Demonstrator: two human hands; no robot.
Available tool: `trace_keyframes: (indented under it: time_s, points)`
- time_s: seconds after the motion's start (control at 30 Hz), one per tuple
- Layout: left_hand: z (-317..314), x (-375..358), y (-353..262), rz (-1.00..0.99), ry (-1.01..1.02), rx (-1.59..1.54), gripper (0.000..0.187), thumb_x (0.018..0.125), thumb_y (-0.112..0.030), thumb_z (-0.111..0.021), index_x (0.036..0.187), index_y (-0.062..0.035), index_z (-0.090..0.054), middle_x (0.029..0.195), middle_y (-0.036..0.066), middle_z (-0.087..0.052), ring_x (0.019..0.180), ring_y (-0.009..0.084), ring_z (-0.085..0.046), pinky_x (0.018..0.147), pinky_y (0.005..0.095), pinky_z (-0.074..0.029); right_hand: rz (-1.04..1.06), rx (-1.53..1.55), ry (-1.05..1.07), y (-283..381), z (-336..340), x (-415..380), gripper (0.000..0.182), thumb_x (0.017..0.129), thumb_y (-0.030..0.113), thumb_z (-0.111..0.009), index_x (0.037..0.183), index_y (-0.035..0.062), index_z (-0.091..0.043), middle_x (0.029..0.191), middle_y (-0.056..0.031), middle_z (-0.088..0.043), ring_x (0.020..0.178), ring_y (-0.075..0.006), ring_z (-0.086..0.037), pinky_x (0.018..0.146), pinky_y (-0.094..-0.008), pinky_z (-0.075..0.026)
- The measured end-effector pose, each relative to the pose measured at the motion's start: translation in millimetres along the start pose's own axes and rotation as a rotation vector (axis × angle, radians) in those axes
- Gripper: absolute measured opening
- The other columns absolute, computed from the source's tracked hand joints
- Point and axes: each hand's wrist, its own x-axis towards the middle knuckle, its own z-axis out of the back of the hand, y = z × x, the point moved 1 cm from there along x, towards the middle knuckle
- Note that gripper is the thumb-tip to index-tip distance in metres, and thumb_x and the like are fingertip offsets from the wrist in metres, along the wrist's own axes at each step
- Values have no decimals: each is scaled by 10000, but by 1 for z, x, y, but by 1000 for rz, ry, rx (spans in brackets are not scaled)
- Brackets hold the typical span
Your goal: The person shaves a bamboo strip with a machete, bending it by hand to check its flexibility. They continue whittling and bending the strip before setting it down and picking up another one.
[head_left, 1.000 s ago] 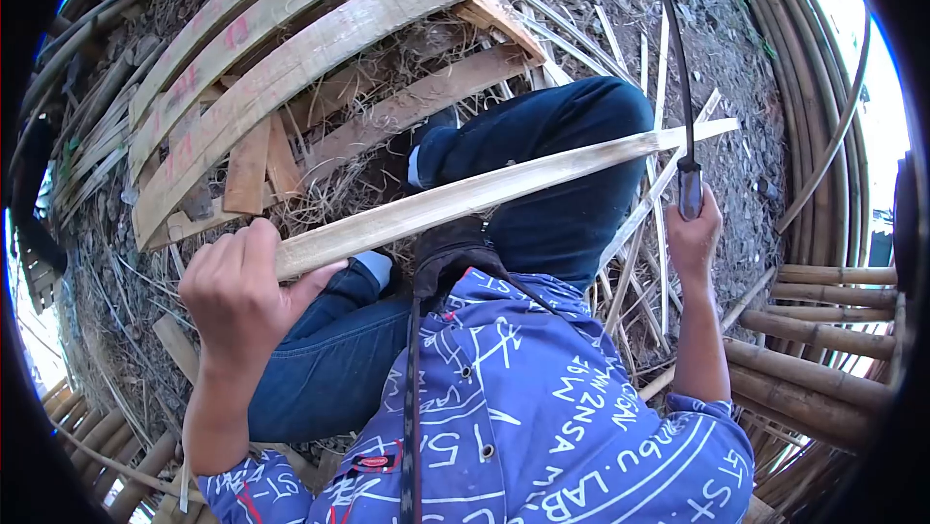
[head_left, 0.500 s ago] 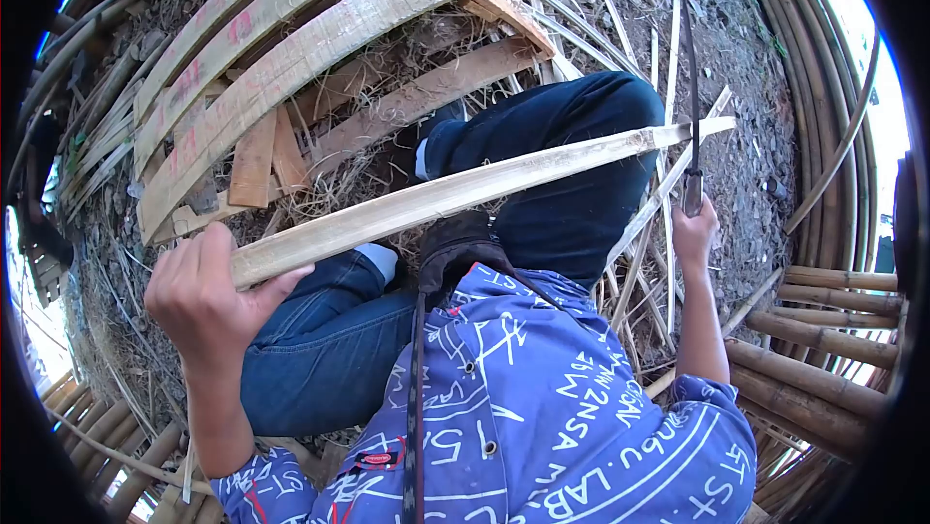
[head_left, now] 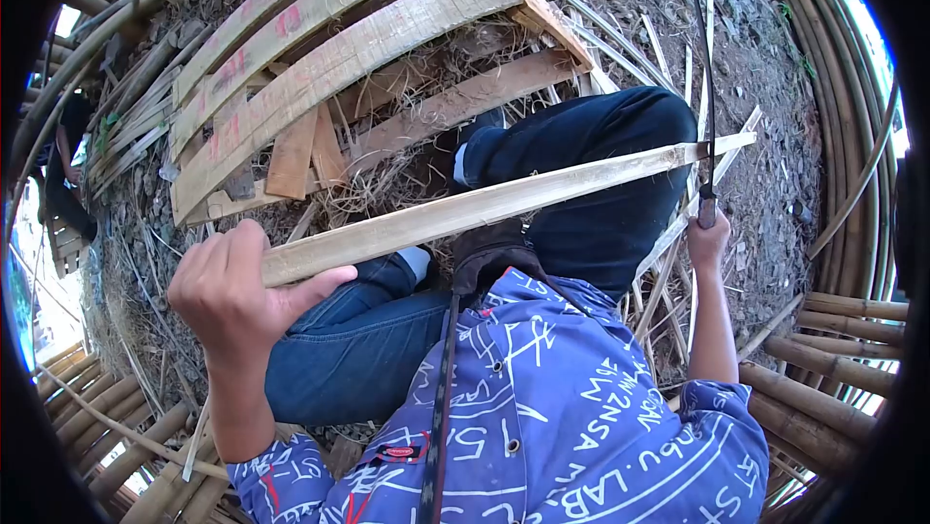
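Beside a slatted pallet (head_left: 368, 45), the left hand (head_left: 225, 287) is gripping a wooden strip (head_left: 484, 205) over bent legs (head_left: 620, 219); the right hand (head_left: 709, 241) is clasping a knife (head_left: 707, 208) by its handle.

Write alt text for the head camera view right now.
Left hand grips one end of a pale strip; the right hand holds a long-bladed knife, seen across the strip's far end. Ahead lies a slatted wooden frame.
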Motion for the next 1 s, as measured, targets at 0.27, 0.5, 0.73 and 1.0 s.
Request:
trace_keyframes:
  time_s: [0.27,0.5,0.73,1.0]
  points:
    - [3,0,0,-25,-26,-17,687,625,-730,-650,569,-88,-410,483,43,-378,424,227,-449,421,344,-357,138,-19,-37,-17,-1,10,34,697,-14,-549,719,-4,-573,542,-52,-485,505,-117,-432,484,-312,-375]
    - [-2,-3,9,-24,-56,-24,685,640,-718,-660,559,-89,-402,477,32,-370,407,198,-426,405,315,-328,7,-66,-23,-78,-16,22,143,725,87,-602,815,-17,-640,567,-63,-536,543,-164,-500,540,-367,-405]
    - [-1,-3,14,8,-61,-16,700,588,-740,-659,563,-89,-404,500,60,-379,443,257,-442,445,368,-353,114,-172,34,-2,-6,-12,93,662,60,-535,660,-33,-530,564,-180,-534,536,-267,-554,538,-423,-399]
    - [2,-6,9,58,-20,46,743,633,-772,-578,627,-45,-428,556,102,-406,520,310,-471,488,405,-359,-146,32,-152,-1,-1,1,138,649,116,-575,622,-7,-516,528,-101,-496,493,-195,-475,502,-391,-377]
